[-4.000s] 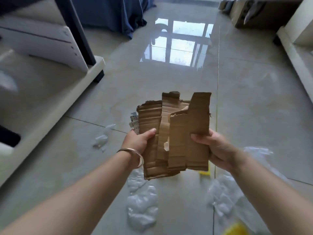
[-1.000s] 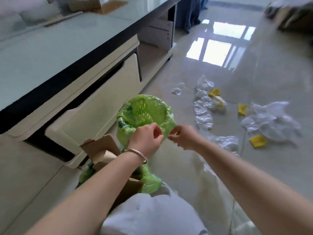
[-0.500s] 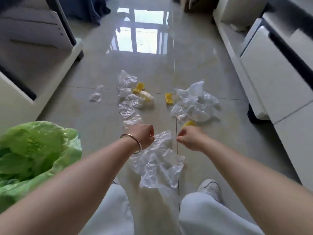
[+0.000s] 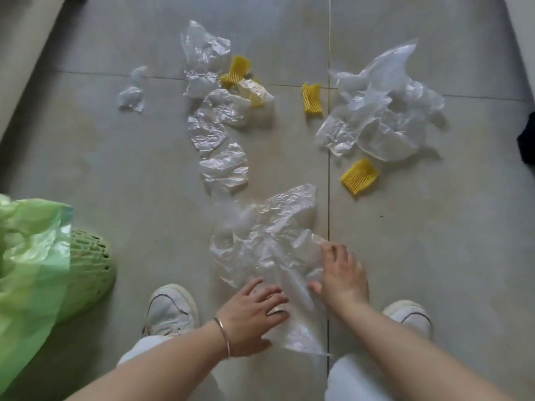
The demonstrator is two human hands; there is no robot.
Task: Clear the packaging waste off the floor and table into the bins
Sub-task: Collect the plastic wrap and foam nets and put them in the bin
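Near floor: left hand (image 4: 252, 314) and right hand (image 4: 343, 274), fingers spread, gripping nothing, pressed on a clear plastic sheet (image 4: 269, 241). Far: more plastic, yellow foam pieces (image 4: 359, 176). Left: green bin (image 4: 86, 264).

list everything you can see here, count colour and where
clear plastic wrap: several crumpled pieces, clear, down the middle of the floor; the nearest under both hands
large plastic pile: one, clear, far right
small plastic scraps: two, clear, far left
foam nets: four, yellow, among the far plastic
bin: one, green mesh with green bag, left edge
shoes: two, white, near edge
left hand: fingers spread, silver bracelet
right hand: fingers spread
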